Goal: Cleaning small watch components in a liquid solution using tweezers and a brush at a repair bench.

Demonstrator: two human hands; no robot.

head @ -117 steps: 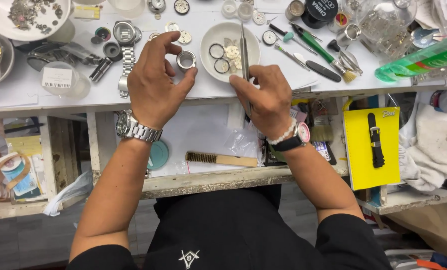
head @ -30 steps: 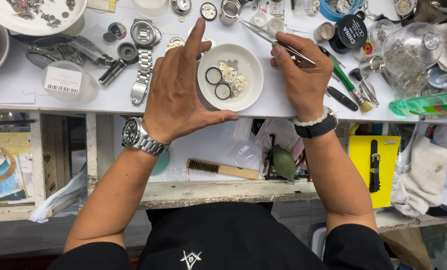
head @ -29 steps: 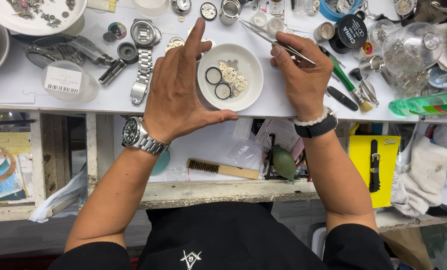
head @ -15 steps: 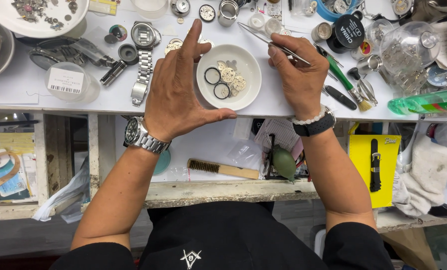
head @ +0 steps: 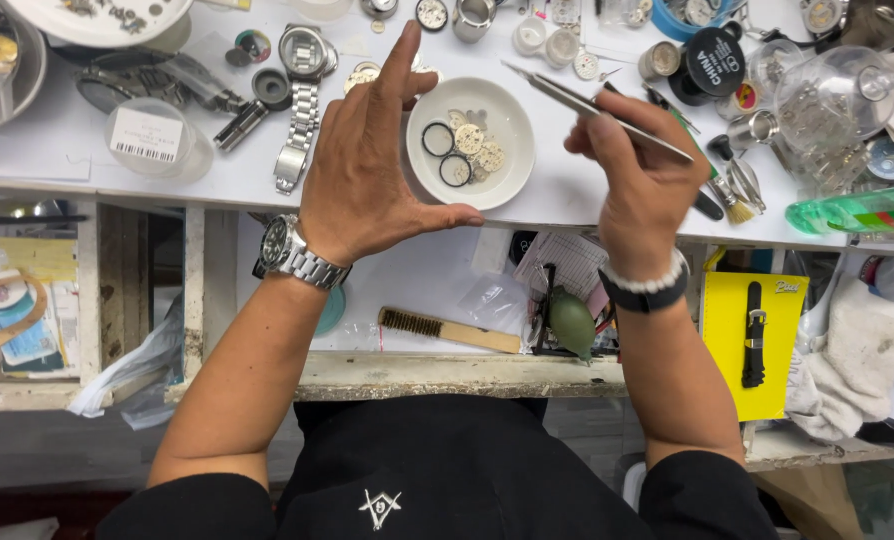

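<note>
Our left hand [head: 367, 170] rests wide open beside a white dish [head: 507, 120] of watch parts; our right hand [head: 642, 175] grips tweezers [head: 587, 105].

I saw a white dish [head: 470, 142] holding two black rings [head: 447, 155] and pale, perhaps cream, small gears [head: 478, 147]. The tweezers [head: 595, 109] were silver, the table [head: 577, 195] white, the card [head: 754, 343] yellow with a black strap [head: 754, 334].
</note>
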